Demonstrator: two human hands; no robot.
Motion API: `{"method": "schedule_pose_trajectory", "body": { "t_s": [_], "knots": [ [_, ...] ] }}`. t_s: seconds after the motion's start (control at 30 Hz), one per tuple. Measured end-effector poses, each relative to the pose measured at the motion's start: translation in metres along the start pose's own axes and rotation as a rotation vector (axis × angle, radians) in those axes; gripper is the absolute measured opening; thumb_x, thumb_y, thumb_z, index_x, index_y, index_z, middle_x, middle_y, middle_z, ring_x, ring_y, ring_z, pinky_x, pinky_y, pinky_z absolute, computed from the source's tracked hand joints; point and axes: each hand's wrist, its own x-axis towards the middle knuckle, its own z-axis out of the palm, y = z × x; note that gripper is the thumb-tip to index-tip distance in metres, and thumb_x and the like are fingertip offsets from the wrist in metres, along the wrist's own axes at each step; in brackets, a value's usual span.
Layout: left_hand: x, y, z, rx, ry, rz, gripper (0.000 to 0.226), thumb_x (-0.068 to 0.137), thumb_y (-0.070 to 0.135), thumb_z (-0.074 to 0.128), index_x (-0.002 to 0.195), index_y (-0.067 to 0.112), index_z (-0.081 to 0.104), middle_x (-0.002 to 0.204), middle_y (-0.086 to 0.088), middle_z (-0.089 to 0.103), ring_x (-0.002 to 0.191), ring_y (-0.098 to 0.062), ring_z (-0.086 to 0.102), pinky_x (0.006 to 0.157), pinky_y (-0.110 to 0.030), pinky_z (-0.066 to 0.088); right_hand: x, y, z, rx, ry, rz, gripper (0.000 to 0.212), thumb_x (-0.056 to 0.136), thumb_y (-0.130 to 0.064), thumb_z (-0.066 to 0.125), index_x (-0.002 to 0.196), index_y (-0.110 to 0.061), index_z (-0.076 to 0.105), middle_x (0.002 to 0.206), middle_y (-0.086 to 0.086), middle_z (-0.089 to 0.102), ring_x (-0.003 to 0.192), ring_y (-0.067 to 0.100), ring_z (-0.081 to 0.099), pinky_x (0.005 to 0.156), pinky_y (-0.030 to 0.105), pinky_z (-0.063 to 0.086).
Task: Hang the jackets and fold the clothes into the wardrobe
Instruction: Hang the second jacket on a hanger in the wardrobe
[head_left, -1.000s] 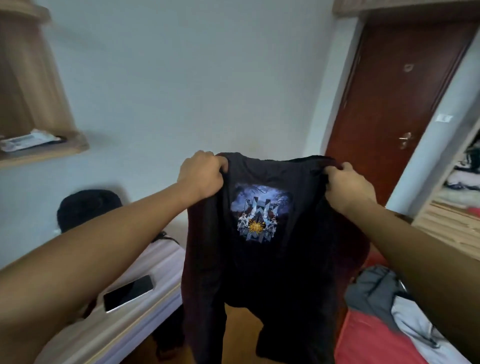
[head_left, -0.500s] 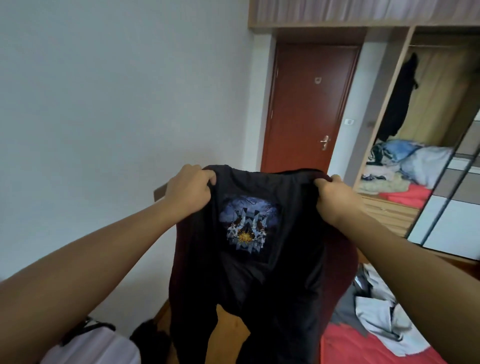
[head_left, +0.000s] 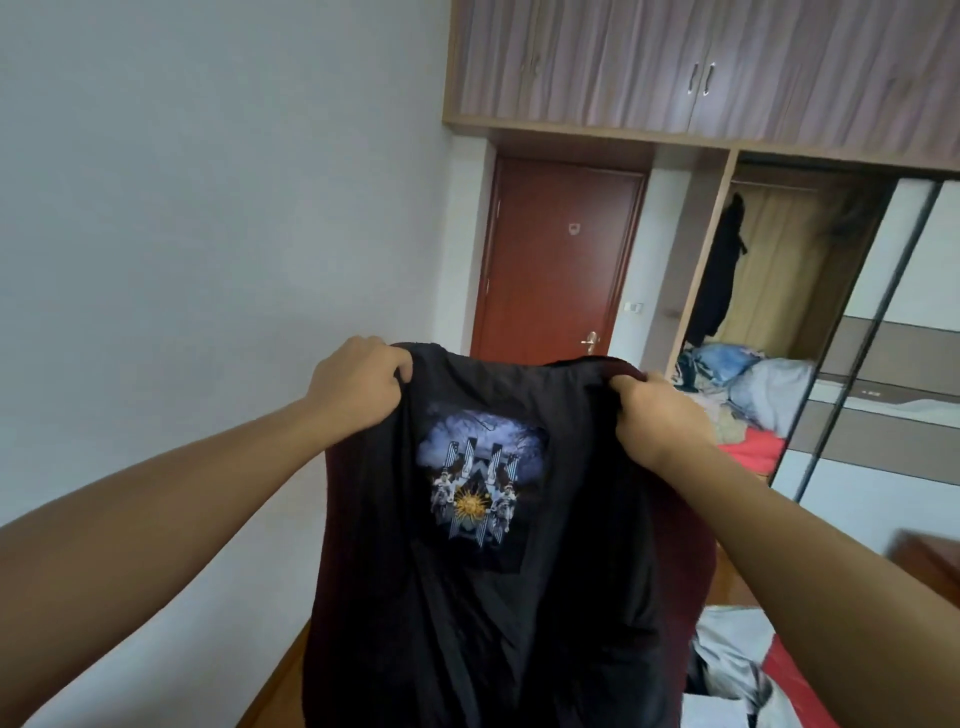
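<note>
Shirt: black t-shirt hangs mid-frame, print facing the camera
Hands: left hand and right hand still clenched on a shoulder each
Changed: view swung round, open wardrobe now at right of frame
Means: probably headed there, still needs folding tho

Inside the open light-wood wardrobe, the rail space right of the long black hanging garment lies open as far as the dark-framed grey-and-white sliding door, which covers the wardrobe's right part. Under that gap a heap of blue, pale and red clothes fills the wardrobe's shelf. In front of the wardrobe and to its left, the black T-shirt with a blue printed panel, gripped at its top corners by the left hand and right hand, hangs across the way.
</note>
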Motion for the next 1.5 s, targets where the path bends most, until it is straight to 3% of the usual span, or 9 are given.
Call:
{"method": "schedule_pose_trajectory", "body": {
  "t_s": [0.23,0.4,0.6,0.73,0.87,1.0,1.2,1.37,1.5],
  "knots": [
    [0.105,-0.002,0.025,-0.063,0.027,0.130,0.037,0.084,0.004,0.048,0.091,0.030,0.073,0.088,0.007,0.052,0.093,-0.024,0.057,0.073,-0.035,0.048,0.087,0.017,0.009,-0.056,0.029,0.095,0.039,0.091,-0.013,0.050,0.129,-0.020,0.057,0.123,0.014,0.054,0.104,0.041,0.063,0.085,0.048,0.056],
    [0.180,-0.006,0.053,-0.086,0.023,0.166,0.037,0.081,0.002,0.047,0.087,0.029,0.072,0.087,0.006,0.054,0.090,-0.024,0.057,0.076,-0.039,0.053,0.149,0.031,0.019,-0.103,0.042,0.116,0.036,0.091,-0.013,0.050,0.126,-0.020,0.058,0.126,0.013,0.055,0.106,0.039,0.063,0.079,0.042,0.050],
    [0.282,0.002,0.113,-0.081,0.066,0.186,0.036,0.081,0.002,0.048,0.084,0.030,0.071,0.085,0.007,0.056,0.087,-0.024,0.059,0.076,-0.040,0.054,0.231,0.064,0.053,-0.084,0.070,0.119,0.036,0.093,-0.013,0.047,0.126,-0.023,0.058,0.117,0.009,0.055,0.100,0.033,0.064,0.081,0.044,0.055],
    [0.355,0.022,0.160,-0.060,0.099,0.190,0.037,0.082,0.002,0.048,0.083,0.030,0.071,0.081,0.010,0.050,0.086,-0.023,0.057,0.074,-0.038,0.052,0.300,0.103,0.084,-0.039,0.069,0.115,0.036,0.093,-0.011,0.048,0.126,-0.020,0.059,0.113,0.008,0.052,0.092,0.032,0.064,0.080,0.043,0.056],
    [0.425,0.038,0.198,-0.045,0.117,0.183,0.036,0.082,0.001,0.049,0.084,0.030,0.072,0.082,0.007,0.048,0.086,-0.024,0.057,0.072,-0.035,0.048,0.371,0.142,0.107,-0.021,0.079,0.098,0.039,0.094,-0.011,0.047,0.130,-0.022,0.058,0.116,0.008,0.052,0.097,0.033,0.064,0.079,0.040,0.054],
    [0.498,0.054,0.244,-0.053,0.155,0.188,0.037,0.081,0.001,0.049,0.085,0.029,0.073,0.082,0.006,0.048,0.085,-0.024,0.055,0.074,-0.038,0.051,0.448,0.182,0.129,-0.012,0.114,0.077,0.036,0.094,-0.013,0.049,0.127,-0.023,0.058,0.116,0.007,0.053,0.097,0.032,0.062,0.084,0.046,0.057],
    [0.593,0.062,0.326,-0.079,0.136,0.202,0.037,0.079,0.002,0.049,0.086,0.030,0.073,0.083,0.007,0.050,0.086,-0.026,0.059,0.075,-0.037,0.053,0.545,0.228,0.173,-0.052,0.111,0.107,0.032,0.095,-0.014,0.048,0.123,-0.025,0.058,0.108,0.004,0.050,0.090,0.029,0.059,0.082,0.047,0.057],
    [0.676,0.061,0.406,-0.141,0.101,0.239,0.037,0.079,0.004,0.050,0.085,0.032,0.072,0.093,0.002,0.061,0.092,-0.028,0.063,0.079,-0.040,0.053,0.626,0.255,0.223,-0.084,0.099,0.154,0.034,0.098,-0.014,0.047,0.128,-0.026,0.058,0.113,0.005,0.051,0.093,0.028,0.058,0.079,0.042,0.056],
    [0.752,0.053,0.474,-0.175,0.088,0.302,0.037,0.080,0.002,0.049,0.086,0.029,0.074,0.098,0.000,0.065,0.096,-0.028,0.063,0.078,-0.033,0.048,0.697,0.275,0.270,-0.130,0.087,0.218,0.036,0.098,-0.014,0.048,0.131,-0.026,0.058,0.119,0.007,0.053,0.099,0.031,0.061,0.074,0.037,0.048]
  ]
}}
